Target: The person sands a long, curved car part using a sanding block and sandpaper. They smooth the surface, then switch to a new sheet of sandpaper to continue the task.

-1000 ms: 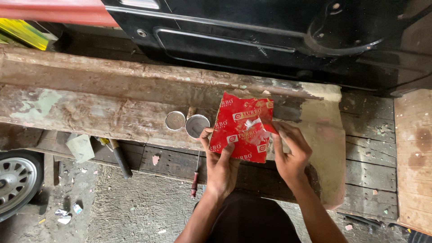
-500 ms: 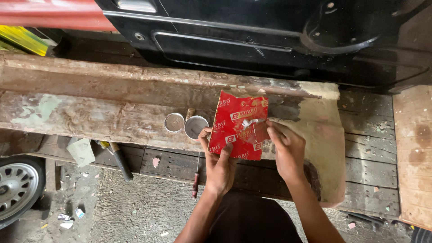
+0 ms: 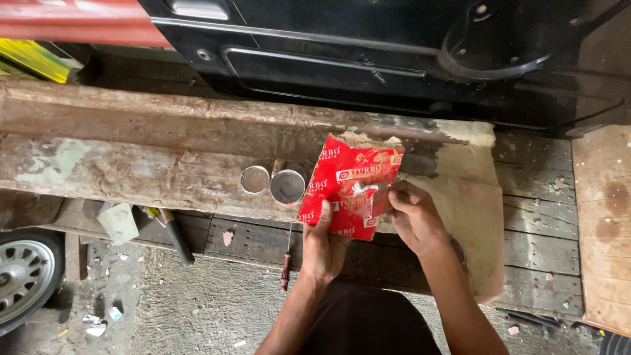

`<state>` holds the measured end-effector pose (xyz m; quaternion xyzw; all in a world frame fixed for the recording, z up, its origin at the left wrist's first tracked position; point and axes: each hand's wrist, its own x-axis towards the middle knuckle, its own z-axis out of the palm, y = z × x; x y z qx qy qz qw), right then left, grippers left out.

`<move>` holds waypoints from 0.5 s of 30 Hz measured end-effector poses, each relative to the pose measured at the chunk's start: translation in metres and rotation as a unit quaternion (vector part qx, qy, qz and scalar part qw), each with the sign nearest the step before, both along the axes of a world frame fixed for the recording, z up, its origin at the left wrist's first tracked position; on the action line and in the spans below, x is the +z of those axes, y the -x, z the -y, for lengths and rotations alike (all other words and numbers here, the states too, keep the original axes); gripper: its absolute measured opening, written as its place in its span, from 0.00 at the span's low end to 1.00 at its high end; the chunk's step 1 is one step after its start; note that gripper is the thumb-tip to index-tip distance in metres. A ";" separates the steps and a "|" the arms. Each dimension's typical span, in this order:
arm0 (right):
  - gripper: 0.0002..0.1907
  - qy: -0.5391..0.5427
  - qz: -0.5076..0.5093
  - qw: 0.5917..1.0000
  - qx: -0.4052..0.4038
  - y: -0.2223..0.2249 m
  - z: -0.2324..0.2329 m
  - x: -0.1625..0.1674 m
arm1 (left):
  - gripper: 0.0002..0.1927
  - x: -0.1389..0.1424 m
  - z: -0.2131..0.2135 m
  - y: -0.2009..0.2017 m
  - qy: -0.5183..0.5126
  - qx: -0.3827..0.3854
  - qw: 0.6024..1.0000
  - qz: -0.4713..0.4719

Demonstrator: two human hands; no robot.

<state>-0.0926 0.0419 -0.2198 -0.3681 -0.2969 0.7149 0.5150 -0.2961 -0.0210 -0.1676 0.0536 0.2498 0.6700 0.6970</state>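
- Red packet (image 3: 348,184) held over worn wooden plank (image 3: 131,164), top edge torn open and ragged.
- Left hand (image 3: 323,246) grips its lower edge; right hand (image 3: 411,217) pinches the right side, fingers clenched on the paper.
- Risk: pull too hard, the tear likely runs and contents spill.
- Risk: open tin (image 3: 287,187) and lid (image 3: 255,179) sit just beside; an elbow nudge could tip them.

Worn bench (image 3: 164,171) with two tins (image 3: 287,187)

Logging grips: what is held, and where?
Both hands hold a red printed paper sheet: left hand at its bottom edge, right hand at its lower right edge.
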 end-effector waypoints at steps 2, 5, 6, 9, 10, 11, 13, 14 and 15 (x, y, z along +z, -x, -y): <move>0.04 0.015 -0.014 1.000 -0.001 0.000 0.001 -0.001 | 0.23 -0.002 0.000 0.004 0.009 0.009 1.000 -0.005; 0.05 0.021 0.007 1.000 0.007 0.000 0.003 0.000 | 0.22 -0.004 0.000 0.007 0.001 0.013 1.000 -0.011; 0.06 0.021 0.021 0.999 0.012 0.001 0.003 0.001 | 0.22 -0.005 0.001 0.008 -0.004 0.015 1.000 -0.014; 0.06 0.031 0.025 0.999 -0.001 0.001 0.003 0.003 | 0.22 -0.008 0.001 0.009 0.000 0.012 1.000 -0.022; 0.06 0.036 0.032 0.999 -0.002 0.001 0.003 0.004 | 0.22 -0.008 0.002 0.010 0.009 0.011 1.000 -0.019; 0.06 0.039 0.039 0.998 -0.003 0.001 0.003 0.004 | 0.22 -0.008 0.001 0.012 0.018 0.010 1.000 -0.017; 0.07 0.030 0.040 0.999 -0.002 0.001 0.003 0.004 | 0.22 -0.006 0.000 0.014 0.027 0.008 1.000 -0.009; 0.07 0.018 0.035 0.999 0.000 0.002 0.003 0.004 | 0.22 -0.004 0.001 0.014 0.029 0.009 1.000 -0.003; 0.08 0.006 0.028 1.000 0.004 0.003 0.004 0.003 | 0.22 -0.001 0.002 0.013 0.031 0.011 0.999 0.002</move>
